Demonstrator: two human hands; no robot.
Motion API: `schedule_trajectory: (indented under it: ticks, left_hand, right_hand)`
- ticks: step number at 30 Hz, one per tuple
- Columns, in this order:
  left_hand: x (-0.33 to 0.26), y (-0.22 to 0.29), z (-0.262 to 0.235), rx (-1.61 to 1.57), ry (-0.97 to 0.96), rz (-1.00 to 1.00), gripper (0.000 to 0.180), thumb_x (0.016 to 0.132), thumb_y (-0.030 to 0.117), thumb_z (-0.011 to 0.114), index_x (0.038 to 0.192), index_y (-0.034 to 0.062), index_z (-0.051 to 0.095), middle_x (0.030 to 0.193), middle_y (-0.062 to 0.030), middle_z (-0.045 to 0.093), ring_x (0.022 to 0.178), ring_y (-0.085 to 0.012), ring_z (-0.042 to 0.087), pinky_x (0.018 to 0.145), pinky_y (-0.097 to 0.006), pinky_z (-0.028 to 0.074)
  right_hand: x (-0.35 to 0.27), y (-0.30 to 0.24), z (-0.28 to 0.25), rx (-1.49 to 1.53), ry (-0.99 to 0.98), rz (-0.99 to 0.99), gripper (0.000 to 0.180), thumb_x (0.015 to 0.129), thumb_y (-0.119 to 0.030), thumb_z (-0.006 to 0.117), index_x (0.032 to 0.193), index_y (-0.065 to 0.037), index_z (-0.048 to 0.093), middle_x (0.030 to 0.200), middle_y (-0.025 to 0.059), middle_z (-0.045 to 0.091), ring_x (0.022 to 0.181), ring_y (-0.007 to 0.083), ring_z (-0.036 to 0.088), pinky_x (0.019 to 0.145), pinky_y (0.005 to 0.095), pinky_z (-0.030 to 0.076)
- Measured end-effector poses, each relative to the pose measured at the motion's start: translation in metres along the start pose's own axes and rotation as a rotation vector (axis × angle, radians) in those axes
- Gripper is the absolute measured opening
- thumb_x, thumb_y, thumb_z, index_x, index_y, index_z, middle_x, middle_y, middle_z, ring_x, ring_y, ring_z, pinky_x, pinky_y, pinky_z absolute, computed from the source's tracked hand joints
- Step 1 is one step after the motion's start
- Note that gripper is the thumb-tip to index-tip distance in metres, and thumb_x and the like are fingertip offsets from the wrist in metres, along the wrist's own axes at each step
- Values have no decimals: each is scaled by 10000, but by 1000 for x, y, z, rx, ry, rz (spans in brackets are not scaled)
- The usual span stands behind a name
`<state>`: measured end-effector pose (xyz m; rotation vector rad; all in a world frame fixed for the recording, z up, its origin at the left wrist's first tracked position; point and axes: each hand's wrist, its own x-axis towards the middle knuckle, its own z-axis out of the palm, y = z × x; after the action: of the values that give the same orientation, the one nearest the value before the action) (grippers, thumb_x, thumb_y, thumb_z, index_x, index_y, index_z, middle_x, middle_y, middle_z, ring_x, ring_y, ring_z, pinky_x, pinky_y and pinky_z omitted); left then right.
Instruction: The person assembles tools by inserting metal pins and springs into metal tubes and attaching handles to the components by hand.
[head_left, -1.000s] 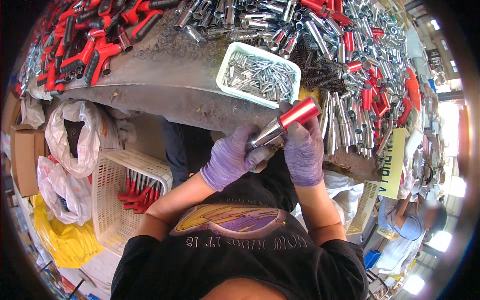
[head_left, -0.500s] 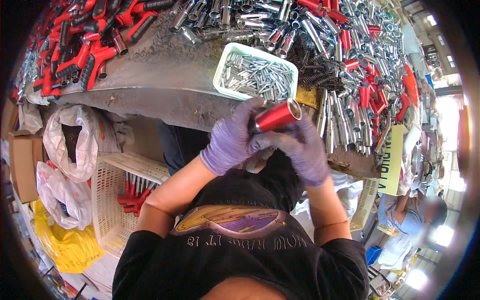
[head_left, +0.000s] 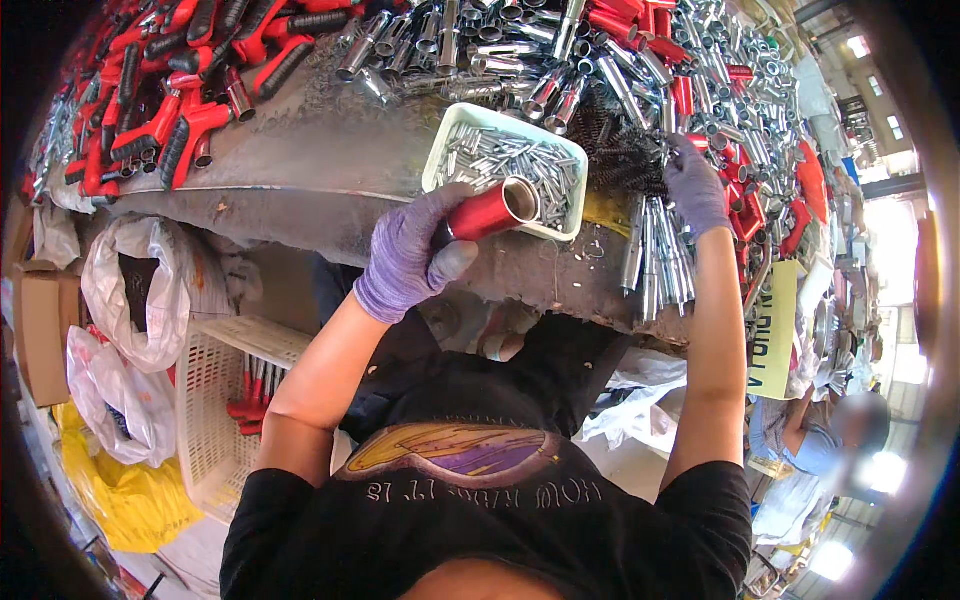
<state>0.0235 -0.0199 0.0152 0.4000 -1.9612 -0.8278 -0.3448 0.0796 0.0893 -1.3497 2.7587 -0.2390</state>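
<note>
My left hand (head_left: 410, 245), in a purple glove, is wrapped round a shiny red metal tube (head_left: 488, 212) with a silver rim. The tube tilts up to the right, its open end over the near edge of a white tray (head_left: 433, 165) full of small silver pins (head_left: 510, 160). My right hand (head_left: 698, 190), gloved alike, reaches out to the right edge of a heap of dark coil springs (head_left: 625, 155), beside chrome and red tubes. Its fingertips point down into the parts, so their grip is hidden. Long silver rods (head_left: 660, 255) lie just below that hand.
Red-and-black handles (head_left: 185, 125) pile up at the far left of the bench (head_left: 300, 140). Chrome tubes (head_left: 450, 45) heap along the back. Below left stand a white plastic crate (head_left: 215, 430) and plastic bags (head_left: 135, 400). A person (head_left: 815, 435) is at the far right.
My hands have parted. The left has moved left with the red tube; the right has let go of it and reached forward and right to the springs.
</note>
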Motion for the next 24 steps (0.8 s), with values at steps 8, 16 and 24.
schedule_trajectory:
  ticks: [8, 16, 24]
  left_hand:
    - [8, 0, -4, -85, -109, -109, 501, 765, 372, 717, 1153, 100, 554, 930, -137, 650, 779, -303, 652, 677, -354, 517]
    - [7, -10, -6, -100, -202, -41, 574, 786, 465, 684, 1140, 34, 547, 917, -141, 656, 821, -284, 667, 734, -357, 526]
    - [-4, -23, -12, -227, -141, -81, 541, 753, 443, 694, 1143, 102, 539, 913, -133, 640, 796, -330, 643, 683, -382, 516]
  right_hand:
    - [-62, -73, -66, 977, 115, -161, 248, 810, 17, 612, 1048, 10, 540, 917, 100, 644, 759, 150, 631, 595, 222, 505]
    - [-89, -169, -81, 343, -42, -973, 142, 756, -88, 697, 869, -56, 615, 788, 107, 639, 697, 261, 637, 614, 340, 498]
    - [-92, -215, -90, 200, -239, -912, 205, 701, -143, 727, 863, -75, 622, 758, 100, 640, 684, 291, 633, 634, 348, 501]
